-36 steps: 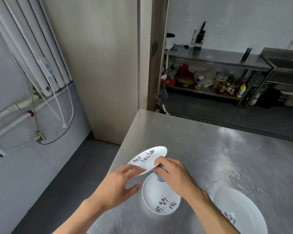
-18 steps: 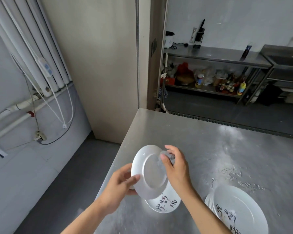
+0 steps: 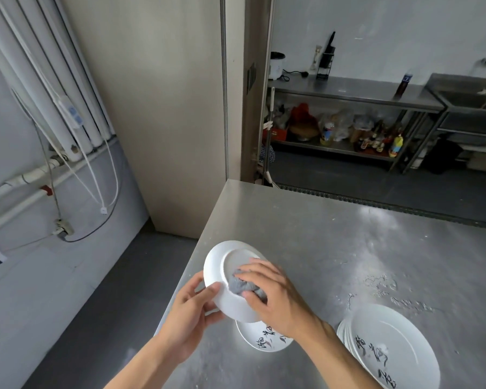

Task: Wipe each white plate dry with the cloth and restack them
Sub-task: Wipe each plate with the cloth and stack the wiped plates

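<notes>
A white plate (image 3: 230,265) is held upside down above the steel table, its plain underside facing me. My left hand (image 3: 190,313) grips its near-left rim with thumb on top. My right hand (image 3: 275,296) presses a bunched grey cloth (image 3: 242,284) against the plate's base. Directly below lies another white plate (image 3: 267,339) face up with dark painted characters, partly hidden by my right wrist. A stack of white plates (image 3: 390,346) with the same characters sits at the right near edge.
The steel table (image 3: 334,242) carries water drops (image 3: 382,284) right of my hands. Its left edge drops to a grey floor. Beyond the table's far edge stand a steel shelf with bottles (image 3: 376,136) and a sink unit (image 3: 472,99).
The held plate has been turned from face up to underside up. My right hand with the cloth has moved from the plate's far rim onto its base.
</notes>
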Motion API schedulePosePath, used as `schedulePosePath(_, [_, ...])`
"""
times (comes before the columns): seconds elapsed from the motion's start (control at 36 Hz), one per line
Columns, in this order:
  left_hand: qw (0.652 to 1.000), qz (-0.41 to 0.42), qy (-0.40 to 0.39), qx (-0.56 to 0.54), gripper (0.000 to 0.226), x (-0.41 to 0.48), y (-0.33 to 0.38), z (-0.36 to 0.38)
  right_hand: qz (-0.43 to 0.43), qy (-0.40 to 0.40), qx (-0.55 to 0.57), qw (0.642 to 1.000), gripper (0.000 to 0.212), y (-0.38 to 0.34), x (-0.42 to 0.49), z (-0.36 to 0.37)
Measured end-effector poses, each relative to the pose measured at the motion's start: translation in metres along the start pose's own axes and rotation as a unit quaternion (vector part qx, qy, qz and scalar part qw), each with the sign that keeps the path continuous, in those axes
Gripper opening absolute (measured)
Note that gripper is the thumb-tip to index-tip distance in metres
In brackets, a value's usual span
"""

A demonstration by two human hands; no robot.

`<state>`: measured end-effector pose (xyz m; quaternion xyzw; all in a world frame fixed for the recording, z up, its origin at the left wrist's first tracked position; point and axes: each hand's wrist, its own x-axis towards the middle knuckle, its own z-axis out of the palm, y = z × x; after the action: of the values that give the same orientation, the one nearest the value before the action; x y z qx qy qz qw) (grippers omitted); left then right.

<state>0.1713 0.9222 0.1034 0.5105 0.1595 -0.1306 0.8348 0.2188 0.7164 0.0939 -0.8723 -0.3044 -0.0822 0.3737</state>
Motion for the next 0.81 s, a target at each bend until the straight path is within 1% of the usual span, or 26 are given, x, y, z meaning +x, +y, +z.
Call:
schedulePosePath(0.08, [1.000,0.001,0.012,-0.004,0.029,-0.002,0.003,-0.005,0.022,0.016,-0.049,0.998,0.035,0.009,-0.003,-0.005])
schedulePosePath(0.22, [1.000,0.001,0.000,0.012,0.032,-0.008,0.004,-0.008,0.067,0.024,-0.056,0.996,0.037,0.012,0.004,-0.008])
schedulePosePath(0.36, [0.999,0.011,-0.024,0.039,0.039,-0.014,0.005,-0.004,0.097,0.062,-0.051,0.992,0.038,-0.006,0.021,-0.005])
schedulePosePath(0.42, [0.998,0.016,-0.029,0.053,0.038,-0.015,0.005,-0.001,0.099,0.063,-0.039,0.992,0.037,-0.017,0.027,-0.003])
schedulePosePath(0.5, [0.998,0.025,-0.023,0.061,0.036,-0.014,0.005,0.000,0.062,0.032,-0.037,0.997,0.037,-0.030,0.029,-0.003])
schedulePosePath(0.58, [0.998,0.036,0.000,0.044,0.030,-0.013,0.007,-0.003,0.017,-0.029,-0.040,0.999,0.036,-0.036,0.026,-0.004])
schedulePosePath(0.69, [0.998,0.053,0.017,0.030,0.023,-0.011,0.010,-0.009,0.007,-0.081,-0.044,0.996,0.032,-0.034,0.018,-0.002])
schedulePosePath(0.81, [0.998,0.047,0.025,0.025,0.025,-0.011,0.010,-0.018,0.008,-0.117,-0.055,0.992,0.033,-0.027,0.011,-0.004])
